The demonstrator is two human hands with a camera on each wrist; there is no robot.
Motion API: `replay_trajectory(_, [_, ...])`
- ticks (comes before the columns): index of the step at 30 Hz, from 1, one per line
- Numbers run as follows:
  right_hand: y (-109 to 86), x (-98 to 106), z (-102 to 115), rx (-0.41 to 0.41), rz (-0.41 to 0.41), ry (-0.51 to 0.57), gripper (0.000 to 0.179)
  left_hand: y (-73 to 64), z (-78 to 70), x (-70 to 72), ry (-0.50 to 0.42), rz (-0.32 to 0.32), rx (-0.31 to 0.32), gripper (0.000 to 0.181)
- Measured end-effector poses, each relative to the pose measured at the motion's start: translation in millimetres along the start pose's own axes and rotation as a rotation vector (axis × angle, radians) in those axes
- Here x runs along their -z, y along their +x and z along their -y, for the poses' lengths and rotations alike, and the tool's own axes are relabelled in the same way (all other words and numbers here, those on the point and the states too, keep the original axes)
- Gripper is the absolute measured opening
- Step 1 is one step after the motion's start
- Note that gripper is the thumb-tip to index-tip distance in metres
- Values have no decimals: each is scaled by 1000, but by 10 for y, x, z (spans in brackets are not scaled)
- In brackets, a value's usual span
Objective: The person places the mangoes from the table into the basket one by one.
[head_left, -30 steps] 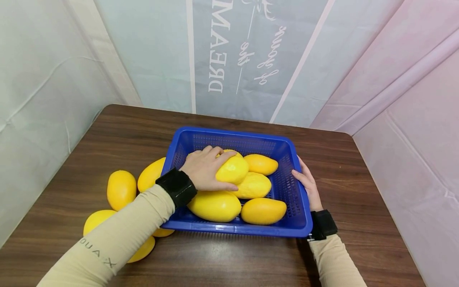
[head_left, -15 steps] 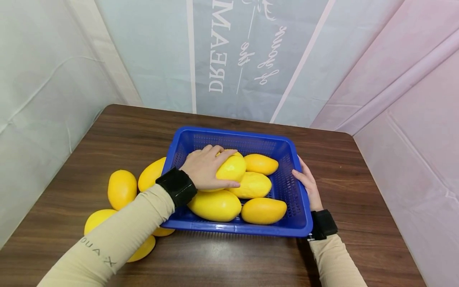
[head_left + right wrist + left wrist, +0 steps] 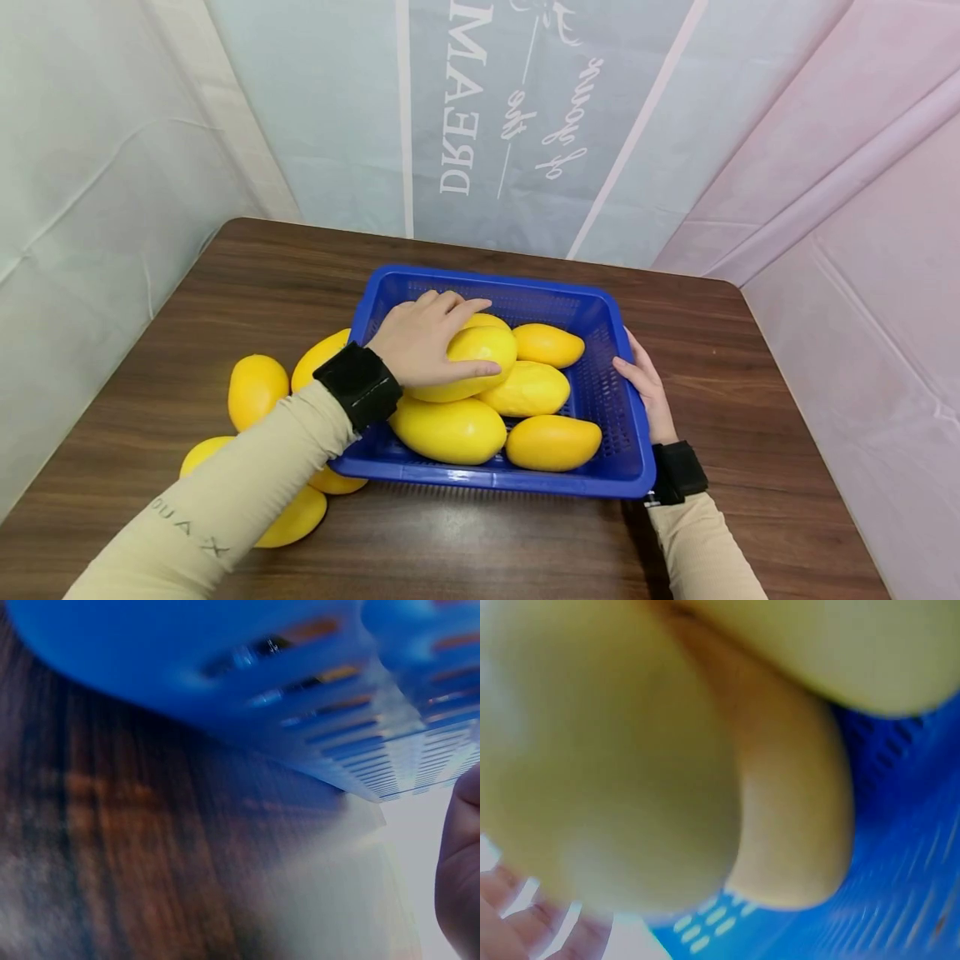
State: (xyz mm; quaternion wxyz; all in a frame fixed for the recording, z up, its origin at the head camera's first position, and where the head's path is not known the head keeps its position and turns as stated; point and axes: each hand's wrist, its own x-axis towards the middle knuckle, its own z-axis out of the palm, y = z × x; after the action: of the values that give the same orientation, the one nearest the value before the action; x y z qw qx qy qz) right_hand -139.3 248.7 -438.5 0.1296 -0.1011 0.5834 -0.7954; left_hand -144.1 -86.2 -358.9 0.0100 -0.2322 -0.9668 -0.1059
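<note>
A blue plastic basket (image 3: 487, 478) with perforated walls holds several yellow mangoes. My left hand (image 3: 415, 340) is over its left half, fingers spread above a pale yellow mango (image 3: 468, 379) that lies on top of others. The thumb stretches across this mango's near side; in the left wrist view, fingers (image 3: 536, 922) show beyond the large blurred mango (image 3: 607, 772). To the right of it in the head view lie a wrinkled mango (image 3: 531, 388) and a more orange one (image 3: 553, 442). My right hand (image 3: 647, 387) grips the basket's right rim, thumb on top, other fingers mostly hidden outside.
On the brown wooden table (image 3: 465, 550), left of the basket, several more mangoes lie, among them an upright one (image 3: 257, 390) and one partly behind my left sleeve (image 3: 296, 517). Pale cloth walls (image 3: 330, 125) stand close around the table's back and sides.
My left hand has loosened from the top mango and shifted slightly up and left, baring more of it. The mango stays in the basket. My right hand keeps its grip on the rim.
</note>
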Motion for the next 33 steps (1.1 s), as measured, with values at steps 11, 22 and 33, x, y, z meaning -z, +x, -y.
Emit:
replay_trajectory(11, [-8,2,-11,-12,-5,1,57,-85,97,360,-67,-110,3,72])
replay_trajectory(22, [-5,-11,-2,-13,-9,-5,57,-300,351,625,-77,-159,117,66])
replay_trajectory(33, [-6,-7,-3,-11,-12,-3,57,-589,743,628,-87,-159,230,55])
